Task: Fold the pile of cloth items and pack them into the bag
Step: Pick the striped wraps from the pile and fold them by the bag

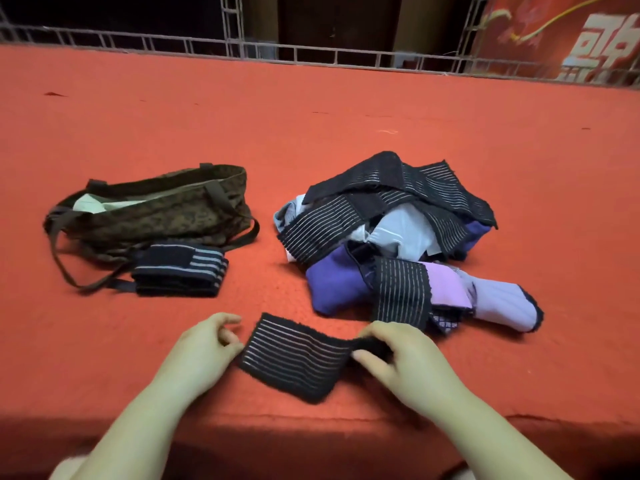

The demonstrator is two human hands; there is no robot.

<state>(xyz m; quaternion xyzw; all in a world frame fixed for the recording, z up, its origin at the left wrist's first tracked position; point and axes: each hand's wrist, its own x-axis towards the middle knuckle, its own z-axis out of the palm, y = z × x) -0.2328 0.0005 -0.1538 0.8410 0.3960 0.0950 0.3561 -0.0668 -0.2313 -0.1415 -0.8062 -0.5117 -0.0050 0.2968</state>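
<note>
Two bare hands work a black striped elastic band (298,358) at the near edge of a red-covered desk (346,109), the cloth lying flat between them so that it can be doubled over. On the band's right end, the right hand (401,355) has its fingers curled round the dark tab, apparently ready to carry that end across. At the opposite edge the left hand (204,344) has its loosely bent fingers just beside the band, holding nothing; whether the fingertips touch the cloth cannot be told. Well beyond the hands, to the right, sits the unsorted pile (398,237): more black striped bands tangled over white, lilac and purple pieces, which suggests most of the folding is yet to be done. To the left lies the brown patterned bag (162,209), its mouth open towards the far side and something pale showing inside, its straps trailing on the desk. One folded band (180,270), dark with pale stripes, rests just in front of the bag and on one of its straps, seemingly set there to be packed once more are ready. Behind the desk runs a metal truss rail (311,53), and a red banner (571,36) fills the far right corner.
</note>
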